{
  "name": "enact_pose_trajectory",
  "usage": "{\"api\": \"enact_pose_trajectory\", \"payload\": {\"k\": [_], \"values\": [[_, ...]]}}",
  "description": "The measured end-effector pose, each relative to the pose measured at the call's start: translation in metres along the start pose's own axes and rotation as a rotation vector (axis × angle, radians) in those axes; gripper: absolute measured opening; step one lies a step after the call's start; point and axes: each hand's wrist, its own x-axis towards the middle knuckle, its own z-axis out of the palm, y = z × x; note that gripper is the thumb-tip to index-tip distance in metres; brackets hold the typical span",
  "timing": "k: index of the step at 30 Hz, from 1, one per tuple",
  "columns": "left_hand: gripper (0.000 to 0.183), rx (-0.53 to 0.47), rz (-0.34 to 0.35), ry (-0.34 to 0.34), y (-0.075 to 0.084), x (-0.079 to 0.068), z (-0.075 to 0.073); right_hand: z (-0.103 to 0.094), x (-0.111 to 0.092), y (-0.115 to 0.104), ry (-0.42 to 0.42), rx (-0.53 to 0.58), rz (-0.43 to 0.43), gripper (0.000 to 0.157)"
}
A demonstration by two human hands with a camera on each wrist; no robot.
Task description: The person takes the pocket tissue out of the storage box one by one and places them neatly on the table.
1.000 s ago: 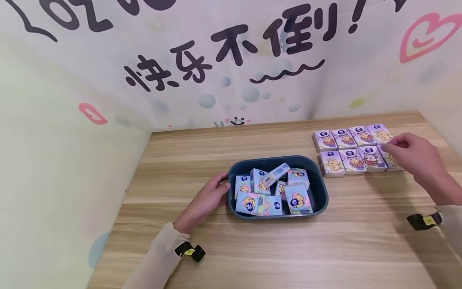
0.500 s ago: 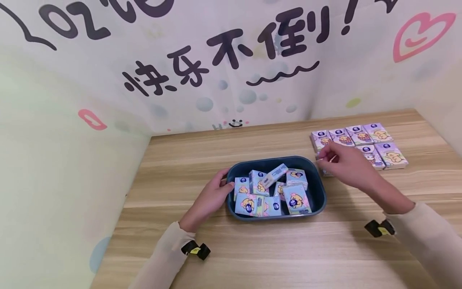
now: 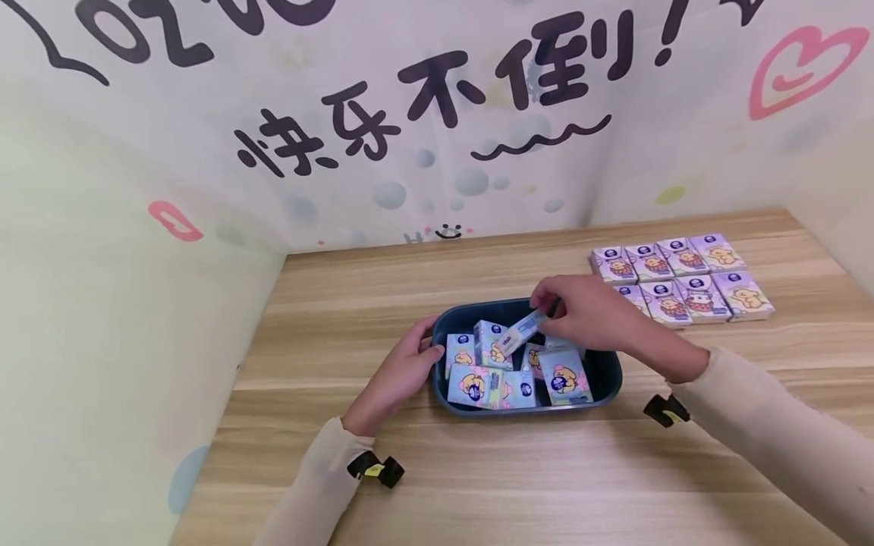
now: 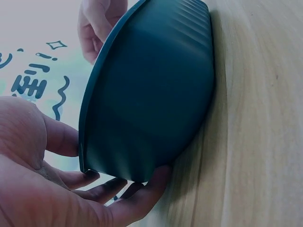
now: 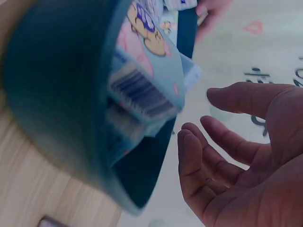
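A dark blue-green plastic basin (image 3: 604,377) holds several light blue tissue packs (image 3: 563,377) printed with a cartoon puppy. My left hand (image 3: 399,371) grips its left end; in the left wrist view the thumb lies at the rim and the fingers (image 4: 151,189) curl round the end wall. Over the basin's back right part hovers my right hand (image 3: 594,311), fingertips right at a narrow tilted tissue pack (image 3: 522,331). The right wrist view has that hand's thumb and fingers (image 5: 189,161) apart with nothing between them, beside a pack showing its barcode (image 5: 142,90).
Right of the basin, purple tissue packs (image 3: 703,298) lie in two neat rows on the wooden table (image 3: 519,478). A white printed wall sheet (image 3: 382,220) rises behind the table. Side walls close in at left and right.
My right hand has swept left from the far end of the purple packs, across their front row, to above the basin. The left hand stays at the basin's left end.
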Motion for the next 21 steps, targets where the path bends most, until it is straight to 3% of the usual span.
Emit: {"api": "enact_pose_trajectory", "payload": {"k": [5, 11, 16, 21], "values": [[0.054, -0.029, 0.002, -0.025, 0.002, -0.001, -0.003, 0.010, 0.017, -0.007, -0.091, -0.083, -0.042, 0.033], [0.053, -0.035, -0.003, -0.046, 0.006, -0.002, -0.004, 0.010, 0.027, 0.000, -0.158, -0.143, -0.111, 0.025], [0.054, -0.053, 0.004, -0.056, 0.007, -0.002, -0.004, 0.006, 0.030, 0.005, -0.173, -0.124, -0.125, 0.022], [0.054, -0.049, -0.004, -0.051, 0.004, -0.003, -0.006, 0.002, 0.031, 0.007, -0.129, -0.071, -0.138, 0.024]]}}
